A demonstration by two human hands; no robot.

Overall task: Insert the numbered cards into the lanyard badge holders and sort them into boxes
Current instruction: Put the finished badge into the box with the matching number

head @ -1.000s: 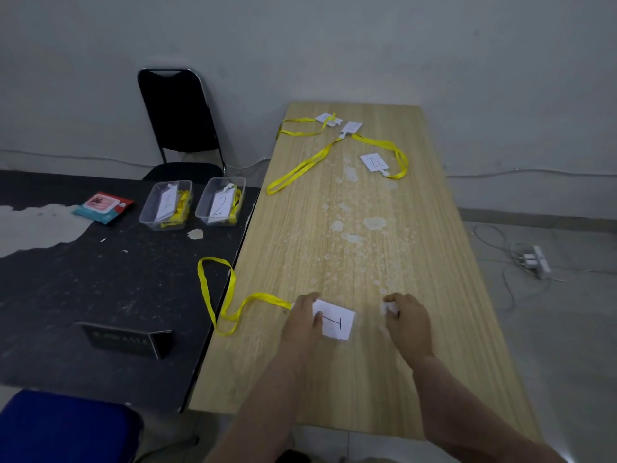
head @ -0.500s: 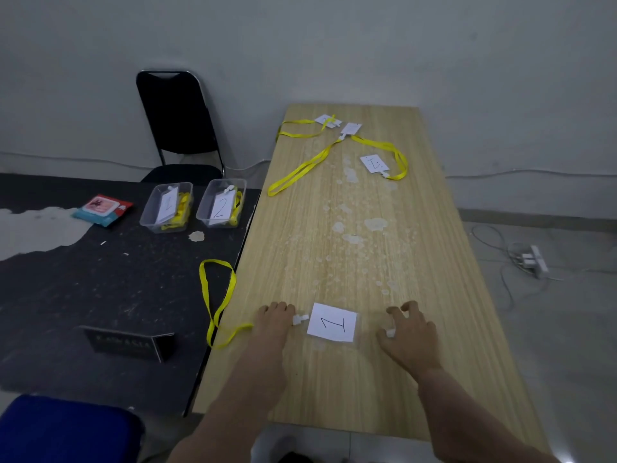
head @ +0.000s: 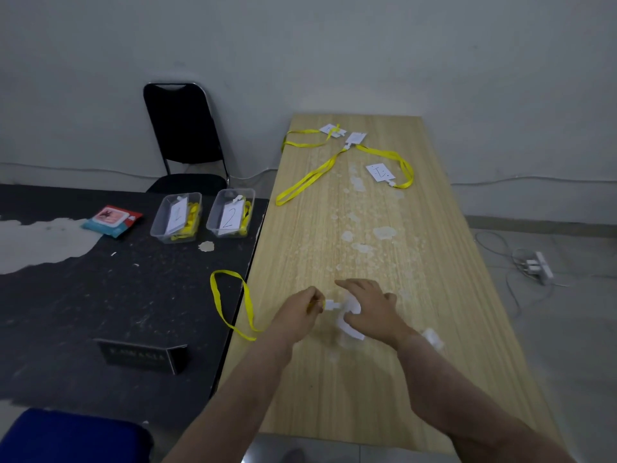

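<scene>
My left hand [head: 298, 312] pinches the end of a yellow lanyard [head: 230, 302] near its white clip [head: 331, 305]; the lanyard's loop trails left over the black table. My right hand [head: 370, 307] holds the white numbered card [head: 349, 324], which is bent and lifted off the wooden table [head: 384, 379]. A small white piece [head: 433, 337] lies just right of my right forearm. Two clear boxes stand on the black table: one [head: 176, 217] with a card marked 1, the other [head: 230, 213] with a card marked 2, both with yellow lanyards inside.
More yellow lanyards with cards lie at the wooden table's far end: one [head: 380, 172] on the right, others [head: 334, 132] at the back. A tissue pack [head: 112, 220] and a black nameplate [head: 142, 355] sit on the black table. A black chair [head: 183, 138] stands behind.
My right hand moved left from the table and picked up the card, bending it. My left hand rose and now pinches the lanyard end beside the clip.
</scene>
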